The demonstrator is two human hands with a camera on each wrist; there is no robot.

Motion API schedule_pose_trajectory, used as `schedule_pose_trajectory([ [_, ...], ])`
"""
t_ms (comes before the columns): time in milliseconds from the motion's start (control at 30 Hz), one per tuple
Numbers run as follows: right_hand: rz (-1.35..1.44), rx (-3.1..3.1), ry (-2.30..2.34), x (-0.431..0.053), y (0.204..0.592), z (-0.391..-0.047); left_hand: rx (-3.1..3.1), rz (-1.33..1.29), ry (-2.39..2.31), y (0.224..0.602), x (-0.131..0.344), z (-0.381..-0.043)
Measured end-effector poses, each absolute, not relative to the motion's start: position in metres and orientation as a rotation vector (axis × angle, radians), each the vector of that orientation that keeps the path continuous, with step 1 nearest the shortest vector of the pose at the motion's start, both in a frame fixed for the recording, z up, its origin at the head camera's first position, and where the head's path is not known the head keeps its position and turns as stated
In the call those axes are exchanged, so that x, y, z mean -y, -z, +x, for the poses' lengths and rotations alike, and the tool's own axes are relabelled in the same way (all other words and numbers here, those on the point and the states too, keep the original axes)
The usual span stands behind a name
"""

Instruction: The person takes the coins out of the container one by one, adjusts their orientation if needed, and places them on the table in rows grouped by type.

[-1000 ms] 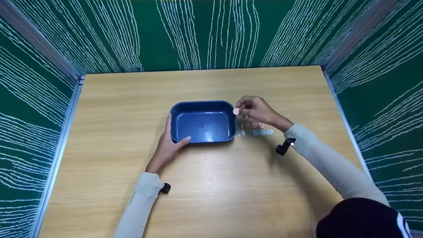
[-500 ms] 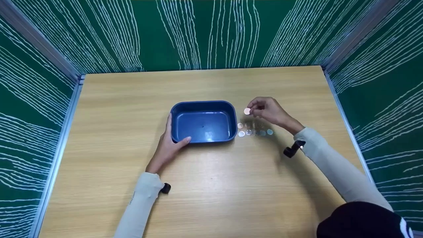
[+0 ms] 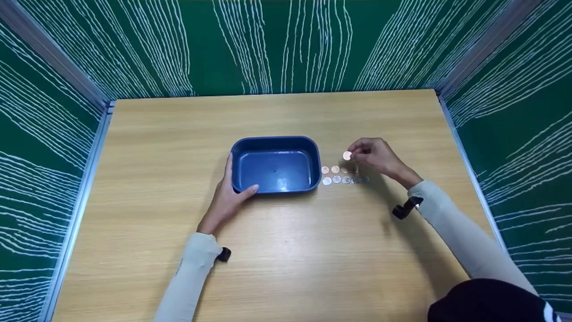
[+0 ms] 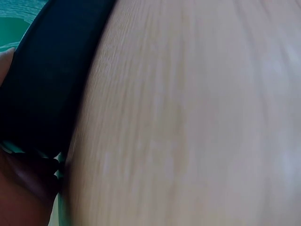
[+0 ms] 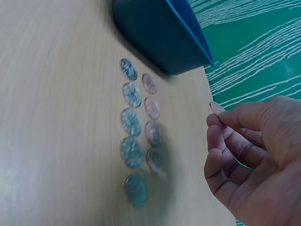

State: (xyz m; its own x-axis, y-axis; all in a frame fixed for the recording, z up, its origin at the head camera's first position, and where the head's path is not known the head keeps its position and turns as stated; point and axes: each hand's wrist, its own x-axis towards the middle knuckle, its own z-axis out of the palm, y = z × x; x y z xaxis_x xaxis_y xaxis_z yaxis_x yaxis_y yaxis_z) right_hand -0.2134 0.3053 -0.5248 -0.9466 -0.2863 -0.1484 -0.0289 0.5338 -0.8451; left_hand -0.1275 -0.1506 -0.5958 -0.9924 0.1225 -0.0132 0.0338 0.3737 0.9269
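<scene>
My left hand (image 3: 225, 197) holds a dark blue plastic tub (image 3: 275, 192) at its near left corner. The thumb lies on the front rim and the fingers lie along the outer left wall. In the left wrist view the tub's wall (image 4: 44, 84) blocks most of the hand. Between thumb and fingertips, my right hand (image 3: 377, 156) pinches a small pale pink ridged disc (image 5: 217, 108), raised above the table. Below it lie two rows of flat discs, bluish ones (image 5: 131, 122) nearer me and pinkish ones (image 5: 152, 108) behind. The hand's shadow falls across their right end.
The tub's right wall stands close to the left end of the disc rows. Green panels (image 3: 308, 49) with white wavy lines enclose the wooden table (image 3: 277, 268) at the back and sides. A black rounded object (image 3: 487, 302) fills the lower right corner.
My right hand has moved rightward and slightly nearer me with the pink disc, from beside the tub's rim to over the rows' right part. Left hand and tub have stayed put.
</scene>
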Motion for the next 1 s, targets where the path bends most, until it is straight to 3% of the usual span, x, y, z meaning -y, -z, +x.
schedule_pose_trajectory([
  [1000, -0.12, -2.574, 1.371, -0.35, 0.568, -0.191, -2.547, 0.147, -1.701, 0.596, 0.15, -0.126],
])
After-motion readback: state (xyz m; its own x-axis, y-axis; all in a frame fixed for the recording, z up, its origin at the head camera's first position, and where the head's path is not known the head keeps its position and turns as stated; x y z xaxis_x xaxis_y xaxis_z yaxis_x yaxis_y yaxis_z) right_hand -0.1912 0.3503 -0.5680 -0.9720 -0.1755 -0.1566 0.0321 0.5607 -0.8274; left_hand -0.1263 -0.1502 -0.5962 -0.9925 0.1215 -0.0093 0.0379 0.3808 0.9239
